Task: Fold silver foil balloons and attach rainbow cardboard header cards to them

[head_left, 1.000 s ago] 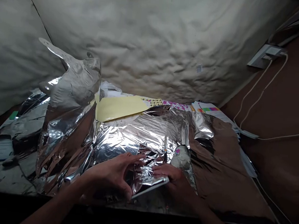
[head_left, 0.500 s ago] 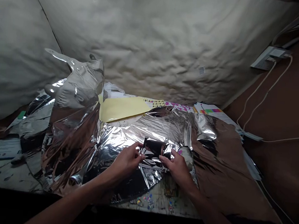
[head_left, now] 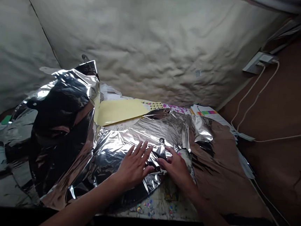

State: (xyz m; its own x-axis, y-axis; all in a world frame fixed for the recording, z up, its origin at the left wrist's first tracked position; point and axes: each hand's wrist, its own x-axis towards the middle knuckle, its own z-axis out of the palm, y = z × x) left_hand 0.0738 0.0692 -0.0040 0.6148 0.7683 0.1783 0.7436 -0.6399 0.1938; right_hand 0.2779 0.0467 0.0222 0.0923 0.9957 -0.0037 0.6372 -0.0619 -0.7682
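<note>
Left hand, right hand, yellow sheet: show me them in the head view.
Left hand point(head_left: 133, 167), head view, back of the hand.
Right hand point(head_left: 177, 171), head view, back of the hand.
Yellow sheet point(head_left: 119, 112), head view, its middle.

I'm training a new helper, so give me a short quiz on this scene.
1. What are the left hand and the right hand resting on?
2. True or false: the pale yellow sheet lies nearer the camera than the hands.
3. Where are the small coloured bits? A: gripped in the right hand. B: on the spattered surface in front of the foil.

Key: 1. Crinkled silver foil. 2. False. 3. B.
</note>
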